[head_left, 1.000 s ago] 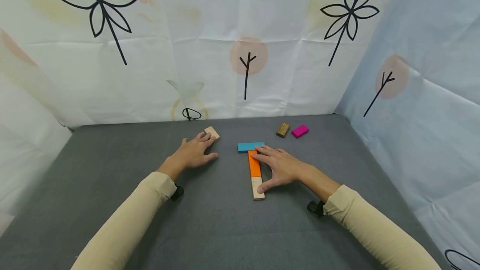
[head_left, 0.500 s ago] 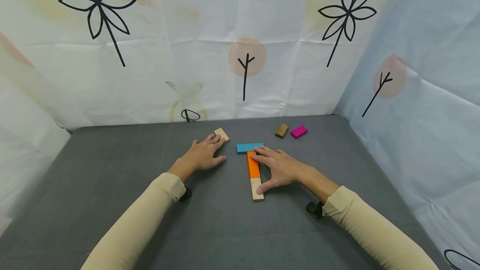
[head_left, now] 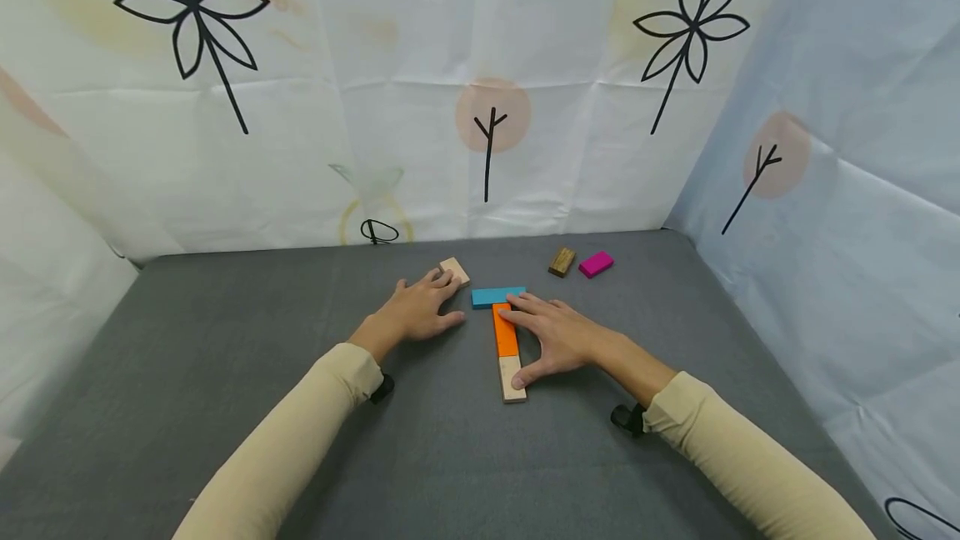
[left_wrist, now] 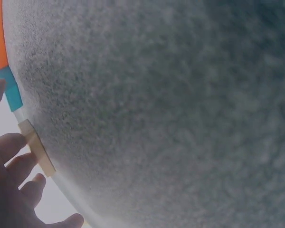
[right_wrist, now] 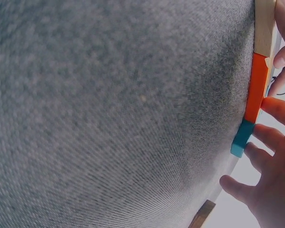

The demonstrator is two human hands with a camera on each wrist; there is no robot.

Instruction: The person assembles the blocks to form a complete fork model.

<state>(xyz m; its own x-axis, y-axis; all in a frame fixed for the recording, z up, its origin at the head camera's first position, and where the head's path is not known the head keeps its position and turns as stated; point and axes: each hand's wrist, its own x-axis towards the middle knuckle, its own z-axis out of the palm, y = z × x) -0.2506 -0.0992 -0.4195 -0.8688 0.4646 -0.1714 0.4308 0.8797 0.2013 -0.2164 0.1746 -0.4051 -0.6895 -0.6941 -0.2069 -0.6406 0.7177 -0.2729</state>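
Observation:
Fingertips of my left hand rest on a pale wooden block that lies flat and slanted near the table's back edge. Spread over a T-shaped row of blocks is my right hand. Its thumb touches a second pale wooden block at the near end, and its fingertips touch the orange block and the blue block lying crosswise at the far end. In the left wrist view, two fingers meet the slanted wooden block. The right wrist view shows the orange block against the blue block.
A brown block and a magenta block lie near the back, right of the row. The grey table ends at a white printed cloth standing behind and on both sides.
My left hand has slid the slanted pale wooden block to the right, closer to the blue block. My right hand has stayed on the row.

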